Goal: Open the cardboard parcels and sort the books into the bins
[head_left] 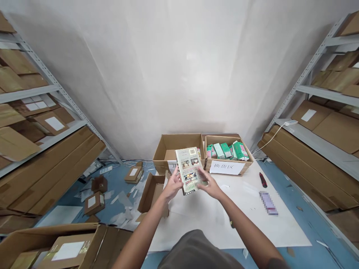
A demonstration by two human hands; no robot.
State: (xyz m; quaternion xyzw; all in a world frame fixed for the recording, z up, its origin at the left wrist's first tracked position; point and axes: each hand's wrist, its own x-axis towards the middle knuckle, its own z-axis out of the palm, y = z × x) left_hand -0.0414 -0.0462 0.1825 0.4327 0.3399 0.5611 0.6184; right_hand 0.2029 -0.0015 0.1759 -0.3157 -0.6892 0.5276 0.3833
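Between both my hands, a pale printed box or book (188, 170) with pictures and a barcode is held tilted up above the white table. My left hand (172, 185) grips its left edge, while my right hand (209, 185) holds the right edge, thumb across the printed face. Behind it stands an open cardboard box (161, 164) whose paper label is partly covered by the held item. To the right of that, another labelled cardboard box (207, 160) contains several green, white and pink small boxes (224, 150). An opened small carton (151, 194) lies near my left hand.
On the table's (196, 224) right side lie a red and black utility knife (263, 180) and a pixelated purple item (268, 203). A large carton (109, 243) of parcels stands at lower left. Shelves (47, 140) of cartons flank both sides; paper scraps litter the blue floor.
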